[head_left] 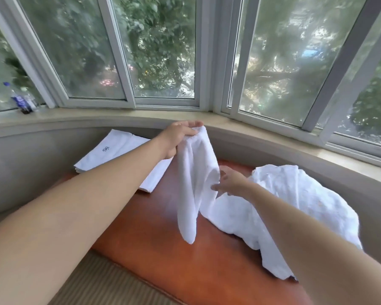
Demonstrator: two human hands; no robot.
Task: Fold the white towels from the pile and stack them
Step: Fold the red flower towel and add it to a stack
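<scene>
While the fingers of the left hand pinch the bunched top edge of a white towel, the cloth hangs in long folds with its lower tip just above the reddish-brown bench. Lower down, the right hand touches the towel's right edge at mid-height, its fingers loosely spread against the fabric; whether they actually grip the cloth cannot be told. Both forearms are bare and reach in from the near edge of the view.

Just beside the right hand, a rumpled pile of white towels covers the right side of the bench, and the hanging towel touches its left edge. On the far left of the bench, partly hidden behind the left forearm, lies a flat stack of folded towels, the top one bearing a small dark emblem. A curved grey wall and a pale windowsill wrap around the bench below white-framed windows that show green foliage. A plastic bottle with a blue label stands on the sill at far left.
</scene>
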